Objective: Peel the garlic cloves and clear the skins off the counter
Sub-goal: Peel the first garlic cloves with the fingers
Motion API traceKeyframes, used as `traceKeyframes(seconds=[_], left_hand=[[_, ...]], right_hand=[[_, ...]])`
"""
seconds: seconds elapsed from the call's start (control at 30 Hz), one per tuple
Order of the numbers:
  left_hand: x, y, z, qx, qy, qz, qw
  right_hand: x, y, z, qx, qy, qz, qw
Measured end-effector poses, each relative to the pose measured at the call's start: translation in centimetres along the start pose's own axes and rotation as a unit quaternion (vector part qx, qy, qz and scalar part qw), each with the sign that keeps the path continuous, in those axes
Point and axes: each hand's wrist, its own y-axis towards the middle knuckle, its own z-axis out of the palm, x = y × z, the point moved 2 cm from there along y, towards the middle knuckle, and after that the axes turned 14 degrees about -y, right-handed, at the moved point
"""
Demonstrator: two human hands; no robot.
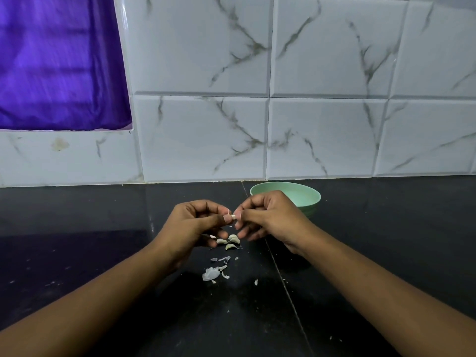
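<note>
- Left hand (195, 222) and right hand (268, 217) both pinch one garlic clove (233, 216) between fingers.
- Steady it left, strip skin rightward; let scraps fall near the skins (213, 273).

We've got both hands raised over the black counter (103, 253), approx. mid-frame. Our left hand (195, 222) pinches a small garlic clove (232, 216) btwn thumb & fingers. Our right hand (268, 217) pinches the same clove from the other side, fingers curled. Just below the hands a few loose cloves (229, 242) lie on the counter, w/ papery skins (213, 273) scattered nearer us. A pale green bowl (306, 195) sits behind the right hand, close to the marbled tile wall (322, 124). Purple cloth (56, 60) fills the top left.
</note>
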Motion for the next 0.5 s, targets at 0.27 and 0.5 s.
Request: traceKeyframes(seconds=[0.27, 0.5], left_hand=[[-0.55, -0.21, -0.21, 0.020, 0.222, 0.177, 0.959], [-0.42, -0.06, -0.25, 0.016, 0.197, 0.147, 0.969]], right_hand=[[-0.18, -0.06, 0.31, 0.002, 0.040, 0.055, 0.998], [-0.19, -0.10, 0.37, 0.019, 0.095, 0.082, 0.992]])
